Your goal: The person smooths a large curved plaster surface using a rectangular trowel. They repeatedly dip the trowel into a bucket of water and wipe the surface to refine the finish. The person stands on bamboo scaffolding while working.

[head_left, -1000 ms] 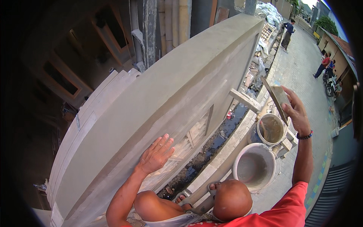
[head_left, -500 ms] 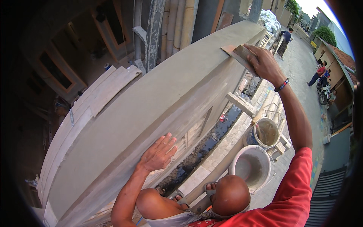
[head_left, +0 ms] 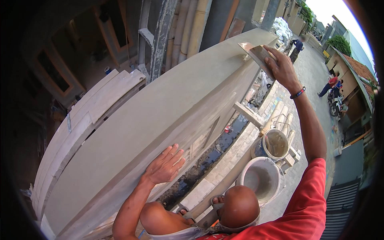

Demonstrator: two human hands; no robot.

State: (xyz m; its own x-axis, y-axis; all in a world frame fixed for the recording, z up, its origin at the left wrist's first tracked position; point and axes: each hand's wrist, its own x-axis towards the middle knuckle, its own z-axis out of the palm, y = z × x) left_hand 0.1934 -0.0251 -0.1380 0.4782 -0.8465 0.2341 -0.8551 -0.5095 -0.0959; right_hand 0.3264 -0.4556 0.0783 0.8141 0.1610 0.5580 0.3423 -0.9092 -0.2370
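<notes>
A long curved plastered ledge (head_left: 156, 92) runs diagonally across my view, with its smooth grey face sloping down toward me. My right hand (head_left: 280, 66) grips a flat metal trowel (head_left: 258, 56), whose blade lies at the far end of the ledge's upper band, near its edge. My left hand (head_left: 165, 164) rests open, fingers spread, against the wall's lower face beside my bent knee (head_left: 156, 220).
Below right are a white bucket (head_left: 260, 180), a smaller bucket (head_left: 276, 144) and bamboo poles (head_left: 282, 120), beside a drainage ditch (head_left: 212, 156). People (head_left: 328, 86), a motorbike (head_left: 334, 102) and another person (head_left: 296, 50) are along the lane. Upright bamboo (head_left: 188, 32) stands behind the ledge.
My right hand has moved up and left with the trowel onto the ledge's far end and now sits slightly higher there. My left hand stays on the wall. The view has shifted slightly.
</notes>
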